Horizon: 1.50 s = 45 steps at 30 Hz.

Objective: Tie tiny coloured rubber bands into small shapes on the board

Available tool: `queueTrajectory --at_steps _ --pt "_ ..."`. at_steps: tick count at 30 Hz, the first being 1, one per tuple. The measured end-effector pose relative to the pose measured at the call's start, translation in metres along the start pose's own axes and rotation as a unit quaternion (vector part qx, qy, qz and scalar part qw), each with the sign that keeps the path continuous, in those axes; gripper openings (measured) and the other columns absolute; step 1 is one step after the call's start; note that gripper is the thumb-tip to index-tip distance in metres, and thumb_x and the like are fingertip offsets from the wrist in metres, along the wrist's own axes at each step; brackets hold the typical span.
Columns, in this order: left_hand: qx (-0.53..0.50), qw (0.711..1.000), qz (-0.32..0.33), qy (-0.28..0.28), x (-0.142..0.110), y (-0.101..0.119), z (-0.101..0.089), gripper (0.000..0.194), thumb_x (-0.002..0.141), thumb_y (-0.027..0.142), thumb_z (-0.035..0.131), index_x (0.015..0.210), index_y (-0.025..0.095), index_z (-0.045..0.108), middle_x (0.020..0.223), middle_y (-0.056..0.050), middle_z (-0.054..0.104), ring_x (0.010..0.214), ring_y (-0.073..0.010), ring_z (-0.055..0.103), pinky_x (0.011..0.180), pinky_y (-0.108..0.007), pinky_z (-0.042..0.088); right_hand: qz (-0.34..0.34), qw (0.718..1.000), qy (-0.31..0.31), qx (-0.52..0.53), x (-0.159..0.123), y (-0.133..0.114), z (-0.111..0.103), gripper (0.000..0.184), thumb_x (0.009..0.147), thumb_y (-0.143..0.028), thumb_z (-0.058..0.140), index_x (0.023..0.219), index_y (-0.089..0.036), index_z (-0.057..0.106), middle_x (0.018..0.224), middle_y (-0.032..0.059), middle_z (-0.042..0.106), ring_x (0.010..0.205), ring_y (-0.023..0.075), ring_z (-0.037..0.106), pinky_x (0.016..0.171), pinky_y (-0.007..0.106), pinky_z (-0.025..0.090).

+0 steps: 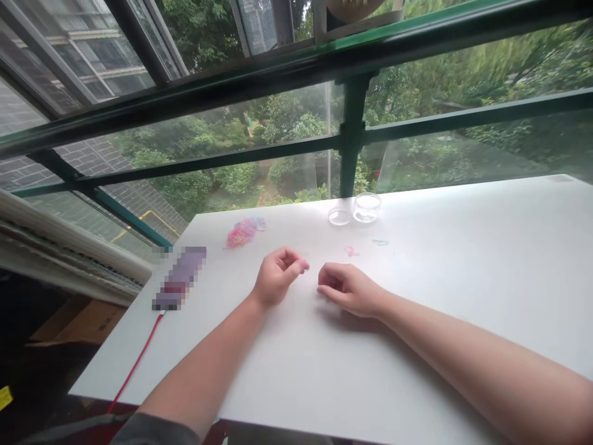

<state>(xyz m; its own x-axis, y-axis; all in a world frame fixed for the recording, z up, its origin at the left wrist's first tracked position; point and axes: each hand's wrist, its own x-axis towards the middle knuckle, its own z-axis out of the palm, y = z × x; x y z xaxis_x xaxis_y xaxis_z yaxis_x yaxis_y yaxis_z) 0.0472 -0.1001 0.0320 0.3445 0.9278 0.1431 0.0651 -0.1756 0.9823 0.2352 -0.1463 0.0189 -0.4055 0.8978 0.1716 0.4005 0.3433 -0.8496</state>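
Observation:
My left hand (280,275) is just above the white table, its thumb and index finger pinched together. Anything between those fingertips is too small to make out. Close by on the right, my right hand (351,289) has curled fingers with the thumb near their tips; whatever it may hold is hidden. A gap separates the two hands. Beyond the right hand lie a few pink loops (351,251), which look like small rubber bands, and some teal loops (380,242). A heap of thin multicoloured rubber bands (245,232), mostly pink, sits behind my left hand.
A clear round jar (367,208) stands at the back edge of the white table (463,259), beside its round clear lid (339,216). At the left, a blurred-out phone (181,278) has a red cable (136,361) running off the edge. Green-framed windows rise behind.

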Motion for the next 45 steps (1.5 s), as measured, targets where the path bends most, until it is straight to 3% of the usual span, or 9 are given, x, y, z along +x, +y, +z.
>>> queueTrajectory --at_steps 7,13,21,25,31,45 --pt "-0.047 0.999 -0.015 -0.022 0.0 -0.004 0.006 0.021 0.068 0.026 0.072 0.081 0.014 0.061 0.077 -0.005 0.07 0.067 -0.0137 0.064 0.059 -0.024 0.05 -0.009 1.0 0.011 0.015 0.001 0.0 0.0 0.007 0.08 -0.021 0.053 0.074 -0.019 0.05 0.064 -0.0025 0.051 0.057 0.0103 0.045 0.054 0.023 0.037" --pt "-0.078 0.996 -0.007 -0.052 -0.002 -0.007 0.009 0.027 0.067 0.023 0.074 0.09 0.014 0.063 0.081 -0.006 0.07 0.075 -0.0165 0.067 0.07 -0.03 0.055 0.002 0.998 0.052 0.045 0.002 0.004 0.003 0.008 0.08 -0.023 0.055 0.075 -0.019 0.05 0.061 -0.0039 0.051 0.054 0.0097 0.044 0.052 0.023 0.036" --pt "-0.081 0.992 0.027 -0.093 -0.002 -0.009 0.008 0.01 0.07 0.021 0.073 0.077 0.016 0.067 0.078 -0.004 0.067 0.075 -0.0155 0.064 0.073 -0.031 0.053 0.028 0.989 0.064 0.134 0.004 0.007 0.003 0.017 0.081 -0.033 0.058 0.081 -0.018 0.053 0.061 -0.0033 0.051 0.052 0.0095 0.048 0.05 0.022 0.038" --pt "-0.054 0.991 0.05 -0.109 -0.002 -0.011 0.007 0.011 0.07 0.025 0.073 0.068 0.017 0.066 0.08 -0.005 0.063 0.078 -0.016 0.06 0.072 -0.031 0.051 0.023 0.984 0.065 0.163 0.005 0.006 0.001 0.022 0.08 -0.038 0.062 0.083 -0.017 0.055 0.063 -0.0021 0.053 0.053 0.0094 0.048 0.049 0.022 0.038" --pt "-0.027 0.987 0.067 -0.142 -0.003 -0.013 0.006 0.008 0.073 0.024 0.071 0.072 0.018 0.067 0.077 -0.004 0.061 0.077 -0.0151 0.058 0.073 -0.031 0.05 0.021 0.984 0.06 0.166 0.003 0.004 0.0 0.021 0.081 -0.036 0.06 0.083 -0.015 0.059 0.068 0.0009 0.057 0.055 0.0102 0.049 0.051 0.023 0.04" --pt "-0.022 0.99 0.013 -0.135 -0.003 -0.015 0.005 0.014 0.071 0.02 0.072 0.078 0.014 0.063 0.077 -0.004 0.062 0.07 -0.0115 0.057 0.064 -0.024 0.045 0.009 0.988 0.084 0.126 0.002 0.007 0.002 0.01 0.081 -0.025 0.058 0.076 -0.017 0.054 0.057 -0.0041 0.048 0.05 0.0093 0.045 0.048 0.023 0.036"
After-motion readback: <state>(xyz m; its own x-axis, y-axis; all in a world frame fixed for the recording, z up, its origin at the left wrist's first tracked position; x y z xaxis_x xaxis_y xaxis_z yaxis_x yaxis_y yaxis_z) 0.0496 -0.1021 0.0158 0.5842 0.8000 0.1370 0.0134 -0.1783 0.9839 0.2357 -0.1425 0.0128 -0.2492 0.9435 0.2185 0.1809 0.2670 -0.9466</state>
